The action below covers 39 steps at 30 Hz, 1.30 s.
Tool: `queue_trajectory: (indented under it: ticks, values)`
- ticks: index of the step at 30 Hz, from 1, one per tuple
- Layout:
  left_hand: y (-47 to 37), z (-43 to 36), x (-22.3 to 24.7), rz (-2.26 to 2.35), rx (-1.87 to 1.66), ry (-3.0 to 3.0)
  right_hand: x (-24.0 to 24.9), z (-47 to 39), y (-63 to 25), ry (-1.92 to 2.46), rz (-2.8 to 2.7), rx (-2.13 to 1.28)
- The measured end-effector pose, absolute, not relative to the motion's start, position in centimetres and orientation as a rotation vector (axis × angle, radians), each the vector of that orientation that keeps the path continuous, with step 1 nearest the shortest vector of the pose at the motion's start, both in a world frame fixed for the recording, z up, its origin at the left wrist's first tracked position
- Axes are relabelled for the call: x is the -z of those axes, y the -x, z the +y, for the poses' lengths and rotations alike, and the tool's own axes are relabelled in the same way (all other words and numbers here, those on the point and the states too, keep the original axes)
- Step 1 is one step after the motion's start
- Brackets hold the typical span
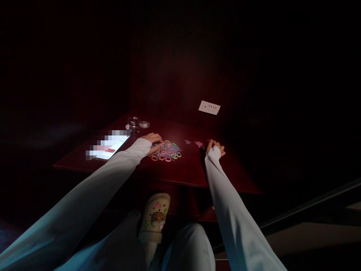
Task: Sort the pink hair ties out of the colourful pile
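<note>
A heap of small colourful elastic hair ties (169,150) lies on the dark red table. At the heap's left edge is my left hand (153,140), fingers apart and reaching over the ties; no tie is clearly gripped. To the right, my right hand (216,146) rests low over the table with its fingers curled in, and whatever they may hold is hidden. Beside its left side sits a small pink cluster (199,144), with a smaller purple bit (187,142) farther left. These clusters are too small to name surely.
A lit phone (113,145) lies at the table's left. Behind it stands a clear round container (133,122) beside a clear lid (144,124). A white socket plate (209,107) is on the back panel. A beige clog (156,216) shows below the table's front edge (175,183).
</note>
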<state>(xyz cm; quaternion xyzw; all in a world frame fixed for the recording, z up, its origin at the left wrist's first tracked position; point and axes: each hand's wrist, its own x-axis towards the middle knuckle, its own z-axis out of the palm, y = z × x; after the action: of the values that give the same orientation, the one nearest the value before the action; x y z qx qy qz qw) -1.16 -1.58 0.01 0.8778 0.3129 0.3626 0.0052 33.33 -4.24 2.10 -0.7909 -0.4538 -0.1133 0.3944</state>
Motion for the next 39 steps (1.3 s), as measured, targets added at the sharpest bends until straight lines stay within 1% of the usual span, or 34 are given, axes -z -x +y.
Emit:
queue_trajectory:
  ticks: [2,5,9,12,15,23,27,32,39]
  values:
    - [1.3,-1.4,0.0,0.989,-1.101,-2.759,-2.2,-4.4,-33.0,1.912,-1.188,0.294]
    - [1.5,-1.3,-0.2,1.011,-1.051,-2.765,-2.4,-4.9,-31.5,1.744,-1.440,0.244]
    - [1.4,-1.7,-0.7,1.019,-1.067,-2.749,-2.2,-5.2,-27.7,1.478,-1.784,-0.002]
    - [1.2,-2.3,-1.1,1.007,-1.076,-2.759,-1.8,-4.8,-24.7,1.380,-1.842,-0.290]
    - [1.1,-2.9,-1.5,0.994,-1.078,-2.769,-1.5,-4.2,-23.0,1.347,-1.907,-0.402]
    - [1.2,-2.9,-1.5,1.022,-1.114,-2.743,-2.1,-4.7,-22.2,1.438,-1.845,-0.424]
    - [1.6,-3.2,-1.8,1.192,-1.196,-2.748,-2.1,-4.8,-22.2,1.469,-1.839,-0.430]
    - [1.9,-3.6,-2.1,1.358,-1.290,-2.737,-2.0,-4.9,-22.5,1.408,-1.800,-0.409]
    - [1.8,-3.7,-2.1,1.328,-1.266,-2.769,-1.7,-4.9,-22.5,1.393,-1.776,-0.390]
